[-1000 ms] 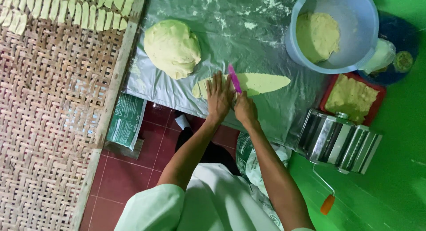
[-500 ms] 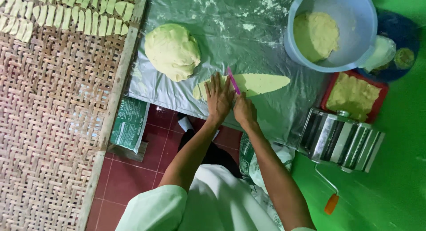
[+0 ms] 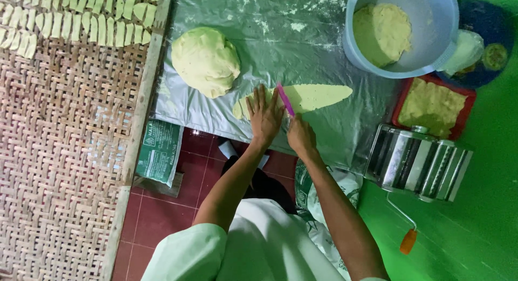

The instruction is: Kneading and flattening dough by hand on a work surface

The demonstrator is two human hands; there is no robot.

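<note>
A thin flat sheet of pale yellow dough [image 3: 315, 96] lies on a plastic-covered work surface [image 3: 280, 38]. My left hand [image 3: 264, 116] presses flat on the sheet's left end, fingers spread. Beside it my right hand [image 3: 300, 134] grips a pink-handled cutter [image 3: 285, 99], whose blade rests across the sheet right next to my left fingers. A big round lump of dough [image 3: 205, 60] sits to the left of my hands.
A woven bamboo tray [image 3: 65, 151] on the left carries rows of cut dough strips [image 3: 75, 19] along its top. A blue bowl with dough [image 3: 402, 30], a red tray of dough [image 3: 434, 105] and a metal hand-crank roller machine [image 3: 418, 162] stand at the right.
Both hands stay on the dough sheet with the cutter; the blade has shifted slightly along it. The view has drifted a little.
</note>
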